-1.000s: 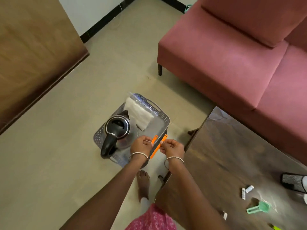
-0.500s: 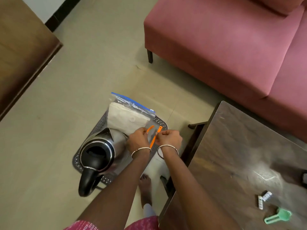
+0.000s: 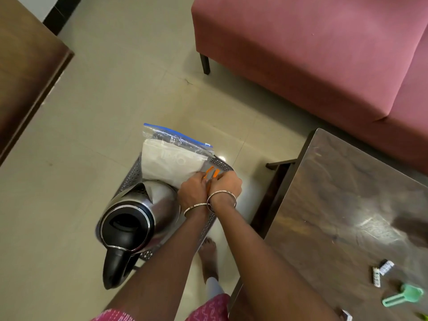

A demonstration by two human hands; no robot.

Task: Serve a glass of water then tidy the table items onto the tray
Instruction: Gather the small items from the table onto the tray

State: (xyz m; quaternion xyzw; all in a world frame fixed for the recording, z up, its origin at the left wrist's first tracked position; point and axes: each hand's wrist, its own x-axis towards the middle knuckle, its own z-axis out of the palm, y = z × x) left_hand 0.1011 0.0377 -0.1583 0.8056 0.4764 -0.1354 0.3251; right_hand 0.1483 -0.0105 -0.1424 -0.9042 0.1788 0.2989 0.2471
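kettle (image 3: 139, 214) fills tray (image 3: 132, 174) near-left | bag (image 3: 166, 161) covers far half | table (image 3: 347, 205) close on right

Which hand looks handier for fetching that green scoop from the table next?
Probably the right hand: the green scoop lies on the table on that side; the left hand, also pinching orange sticks, is farther off.

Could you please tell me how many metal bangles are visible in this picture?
2: one thin silver metal bangle on the left wrist, a second bangle on the right wrist.
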